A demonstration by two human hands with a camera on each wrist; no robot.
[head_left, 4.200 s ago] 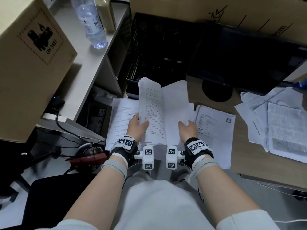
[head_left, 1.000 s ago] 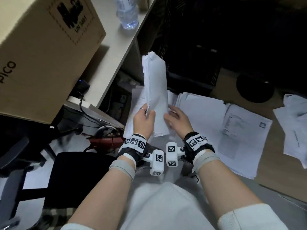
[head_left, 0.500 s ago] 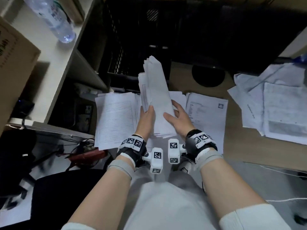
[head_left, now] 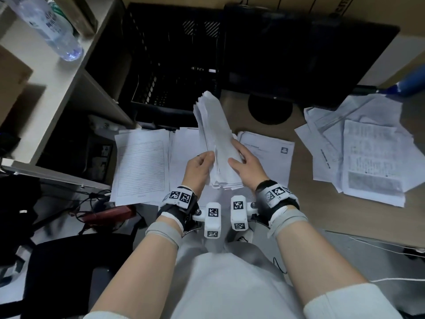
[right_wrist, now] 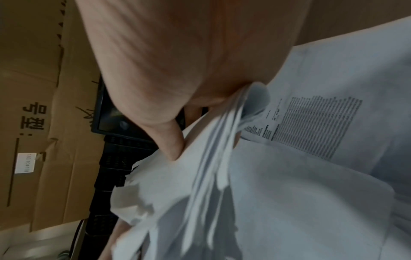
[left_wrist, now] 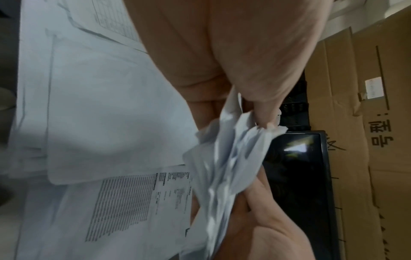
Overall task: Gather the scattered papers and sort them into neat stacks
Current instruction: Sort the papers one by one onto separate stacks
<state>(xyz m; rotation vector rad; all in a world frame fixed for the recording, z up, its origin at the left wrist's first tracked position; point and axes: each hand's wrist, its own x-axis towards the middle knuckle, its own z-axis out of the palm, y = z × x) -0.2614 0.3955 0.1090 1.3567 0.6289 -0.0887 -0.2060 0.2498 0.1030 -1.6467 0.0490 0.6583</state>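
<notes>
Both hands hold one thick bundle of white papers (head_left: pixel 216 134) upright on its lower edge above the desk, its top leaning away from me. My left hand (head_left: pixel 202 164) pinches the bundle's left side between thumb and fingers; the left wrist view shows the thumb on the ruffled sheet edges (left_wrist: pixel 231 158). My right hand (head_left: pixel 243 164) grips the right side, thumb across the front face (right_wrist: pixel 169 176). Beneath lie a lined form stack (head_left: pixel 141 166), a blank stack (head_left: pixel 184 155) and a printed sheet (head_left: pixel 266 155). A loose heap of papers (head_left: pixel 363 148) sprawls at the right.
The wooden desk (head_left: pixel 305 215) runs to the right. Behind the papers stand a black crate (head_left: pixel 174 65) and a dark monitor (head_left: pixel 299 49) on a round base. A shelf at the left carries a water bottle (head_left: pixel 53 28). Cardboard boxes line the back. Cables hang below the left edge.
The bundle stays upright between both hands and has leaned slightly right; my right thumb has moved onto its front face. The camera has panned, showing more of the right heap.
</notes>
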